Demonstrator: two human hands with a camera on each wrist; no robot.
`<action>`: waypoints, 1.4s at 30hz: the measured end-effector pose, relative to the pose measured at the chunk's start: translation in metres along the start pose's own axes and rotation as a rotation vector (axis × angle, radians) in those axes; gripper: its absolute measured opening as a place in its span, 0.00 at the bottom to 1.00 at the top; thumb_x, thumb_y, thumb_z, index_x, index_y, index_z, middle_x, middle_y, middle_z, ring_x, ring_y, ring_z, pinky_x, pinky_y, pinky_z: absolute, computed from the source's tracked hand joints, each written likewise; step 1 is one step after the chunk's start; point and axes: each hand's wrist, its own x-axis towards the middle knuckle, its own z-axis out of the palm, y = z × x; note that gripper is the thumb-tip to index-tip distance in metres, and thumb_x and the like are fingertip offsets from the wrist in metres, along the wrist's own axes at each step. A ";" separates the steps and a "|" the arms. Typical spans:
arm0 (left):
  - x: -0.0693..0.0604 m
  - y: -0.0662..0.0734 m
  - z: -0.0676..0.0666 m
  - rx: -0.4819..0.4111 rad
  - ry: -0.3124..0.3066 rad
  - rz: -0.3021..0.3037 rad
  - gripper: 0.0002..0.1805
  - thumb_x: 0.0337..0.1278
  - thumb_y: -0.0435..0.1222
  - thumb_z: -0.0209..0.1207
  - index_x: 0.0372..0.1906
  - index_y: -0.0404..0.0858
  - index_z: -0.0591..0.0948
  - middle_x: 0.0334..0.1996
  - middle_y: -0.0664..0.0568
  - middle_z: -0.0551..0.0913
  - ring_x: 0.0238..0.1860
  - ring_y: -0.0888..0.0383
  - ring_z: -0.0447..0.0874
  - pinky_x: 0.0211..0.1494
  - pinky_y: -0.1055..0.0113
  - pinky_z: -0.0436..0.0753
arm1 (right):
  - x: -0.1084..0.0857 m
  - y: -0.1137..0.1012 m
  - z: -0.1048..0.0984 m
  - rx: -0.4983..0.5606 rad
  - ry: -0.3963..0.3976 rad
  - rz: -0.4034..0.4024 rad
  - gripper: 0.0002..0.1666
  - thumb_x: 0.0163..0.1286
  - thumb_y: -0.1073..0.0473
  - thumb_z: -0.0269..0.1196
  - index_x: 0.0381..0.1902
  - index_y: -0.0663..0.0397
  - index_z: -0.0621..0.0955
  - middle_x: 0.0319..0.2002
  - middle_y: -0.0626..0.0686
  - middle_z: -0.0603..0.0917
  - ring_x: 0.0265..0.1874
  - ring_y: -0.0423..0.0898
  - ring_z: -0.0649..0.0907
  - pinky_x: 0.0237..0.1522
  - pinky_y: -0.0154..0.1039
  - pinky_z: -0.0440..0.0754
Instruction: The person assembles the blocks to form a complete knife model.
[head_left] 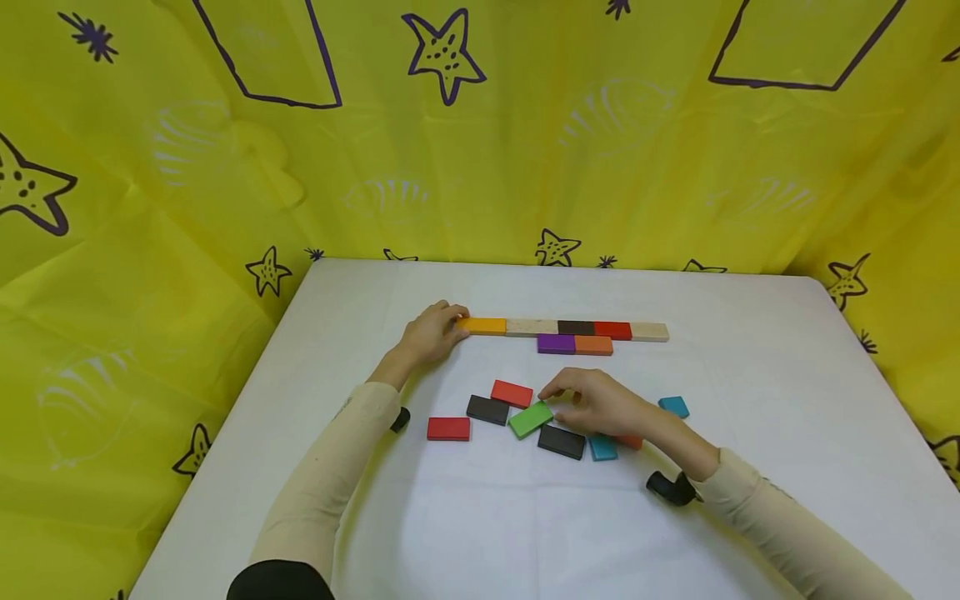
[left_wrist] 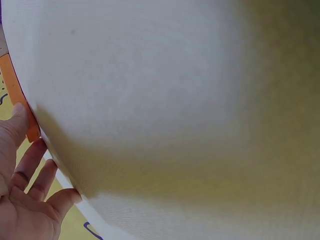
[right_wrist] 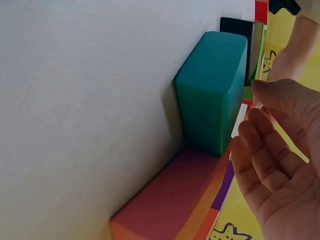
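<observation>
My left hand (head_left: 431,335) pinches the left end of a yellow-orange block (head_left: 486,327), which ends a row of blocks laid end to end. In the left wrist view the thumb of the left hand (left_wrist: 30,175) rests on that block (left_wrist: 15,90), with a fingertip at its end. My right hand (head_left: 600,402) is over the loose blocks, its parted fingertips beside a green block (head_left: 530,419); contact cannot be told. The right wrist view shows the right hand (right_wrist: 285,155) with nothing between thumb and fingers, beside a teal block (right_wrist: 210,85).
The row continues with wood (head_left: 532,327), black (head_left: 576,327), red (head_left: 612,331) and wood (head_left: 649,332) blocks. Purple (head_left: 556,344) and orange (head_left: 593,345) blocks lie along its near side. Loose red (head_left: 448,429), black (head_left: 561,442) and blue (head_left: 673,406) blocks lie nearer on the white table (head_left: 480,525).
</observation>
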 end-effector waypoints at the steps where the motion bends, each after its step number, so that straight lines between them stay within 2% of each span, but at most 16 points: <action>1: 0.000 0.000 0.000 0.000 0.001 0.001 0.18 0.74 0.45 0.58 0.63 0.47 0.78 0.49 0.49 0.77 0.51 0.50 0.74 0.53 0.50 0.79 | 0.001 0.000 0.001 0.001 -0.005 -0.004 0.18 0.66 0.67 0.68 0.55 0.54 0.85 0.51 0.48 0.86 0.50 0.49 0.81 0.51 0.43 0.81; 9: 0.001 0.001 0.000 -0.003 -0.001 0.002 0.18 0.74 0.45 0.59 0.63 0.46 0.78 0.51 0.49 0.77 0.51 0.50 0.74 0.55 0.51 0.79 | 0.008 -0.001 0.005 -0.041 -0.038 -0.039 0.19 0.65 0.70 0.66 0.53 0.52 0.86 0.50 0.47 0.86 0.50 0.47 0.82 0.54 0.45 0.82; 16: 0.003 0.001 0.000 0.014 0.012 0.019 0.18 0.73 0.44 0.60 0.62 0.45 0.79 0.49 0.48 0.78 0.49 0.51 0.75 0.52 0.53 0.79 | 0.010 -0.003 0.006 -0.096 -0.053 -0.057 0.19 0.64 0.71 0.66 0.53 0.54 0.86 0.49 0.48 0.86 0.49 0.46 0.82 0.55 0.44 0.82; 31: 0.001 0.000 0.003 0.013 0.008 0.007 0.18 0.74 0.45 0.59 0.63 0.45 0.79 0.49 0.49 0.78 0.50 0.51 0.74 0.52 0.52 0.79 | 0.006 -0.005 0.004 -0.070 -0.062 -0.045 0.16 0.63 0.67 0.70 0.50 0.55 0.85 0.47 0.48 0.86 0.44 0.44 0.82 0.50 0.39 0.83; 42: 0.001 -0.001 0.002 0.006 0.010 0.001 0.18 0.74 0.45 0.59 0.63 0.45 0.79 0.49 0.49 0.77 0.50 0.51 0.74 0.53 0.52 0.80 | 0.000 0.000 -0.001 -0.030 -0.018 0.007 0.18 0.61 0.66 0.73 0.49 0.54 0.84 0.45 0.46 0.86 0.43 0.43 0.83 0.48 0.38 0.84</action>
